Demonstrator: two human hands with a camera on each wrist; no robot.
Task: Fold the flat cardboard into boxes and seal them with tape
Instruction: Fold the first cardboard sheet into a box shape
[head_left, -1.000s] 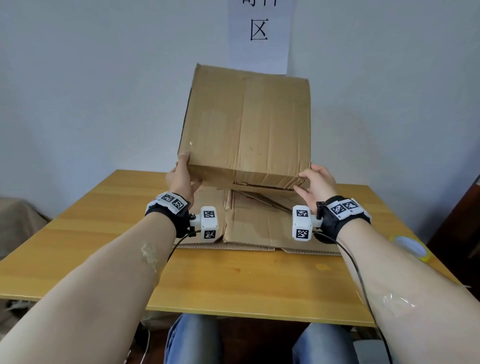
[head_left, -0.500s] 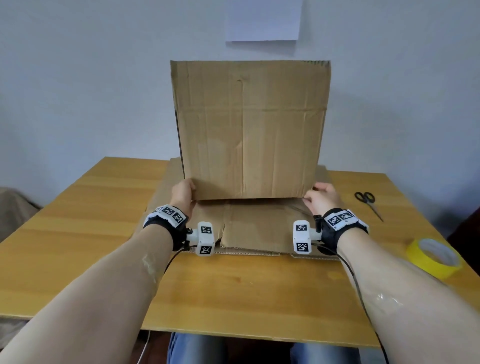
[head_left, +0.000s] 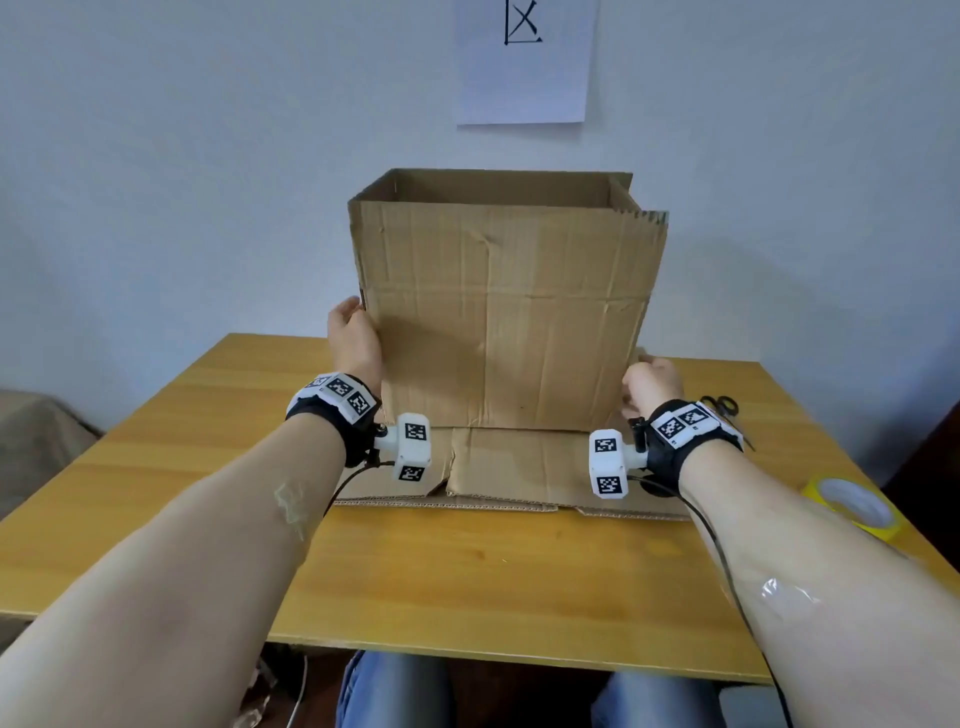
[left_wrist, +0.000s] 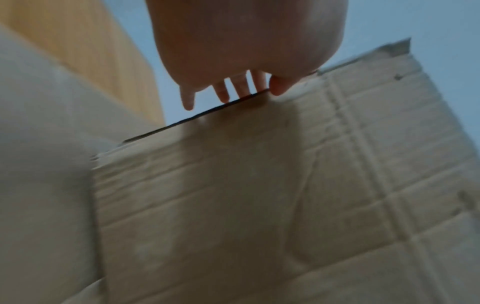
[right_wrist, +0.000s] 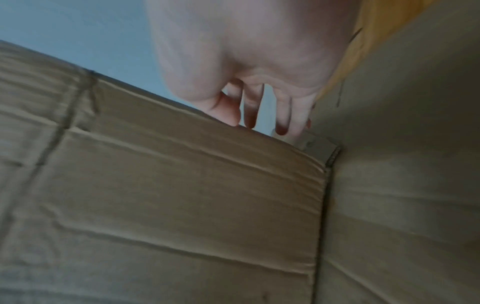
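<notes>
My left hand (head_left: 355, 340) has the box (head_left: 509, 317) by its near left corner edge: the left wrist view shows the thumb on the near face and the fingers (left_wrist: 223, 93) reaching past the edge, so that's a pinch on the cardboard. My right hand (head_left: 652, 382) is down low at the near right corner, thumb tip on the near face and fingers (right_wrist: 283, 115) hanging past the edge near the side panel; whether they actually clamp, I cannot tell from here.

The box stands upright, mouth open at the top, flaps still up, sitting on a flat cardboard sheet (head_left: 519, 478) on the wooden table (head_left: 467, 582). Yellow tape roll (head_left: 852, 506) waits at my right forearm, scissors (head_left: 719, 405) just beyond my right wrist.

As I read it, I'm squaring the box up. To do that well I'd press both corners evenly so the walls sit true, not skewed, and keep the base flat on the sheet so it doesn't slide. Then fold the short flaps in first, long ones over, seam tight, one hand holding it shut while the other fetches the tape. Risk: the creased walls buckling if I squeeze unevenly.
</notes>
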